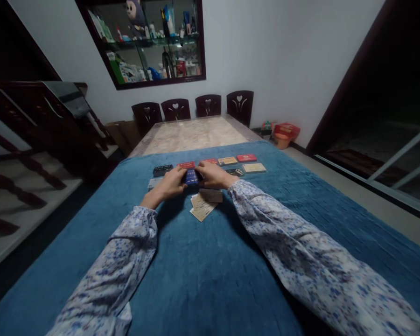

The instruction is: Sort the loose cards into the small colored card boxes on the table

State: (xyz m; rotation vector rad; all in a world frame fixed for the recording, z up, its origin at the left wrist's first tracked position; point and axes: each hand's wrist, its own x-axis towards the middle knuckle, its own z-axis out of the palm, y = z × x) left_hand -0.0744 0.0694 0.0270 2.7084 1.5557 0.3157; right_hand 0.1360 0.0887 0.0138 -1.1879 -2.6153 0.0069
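blue cloth [196,261] | left hand [173,182] + right hand [213,175] hold blue box [191,177] between them | best: even squeeze, no tilt

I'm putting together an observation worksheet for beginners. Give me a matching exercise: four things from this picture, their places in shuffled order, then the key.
Things
1. dark blue box
2. tan cards
3. blue cloth
4. wooden chairs

Places
A. at the far end of the table
B. overlapping one another, nearer the camera than the box
C. between the left hand and the right hand
D. spread over the near part of the table

Pairs: 1-C, 2-B, 3-D, 4-A
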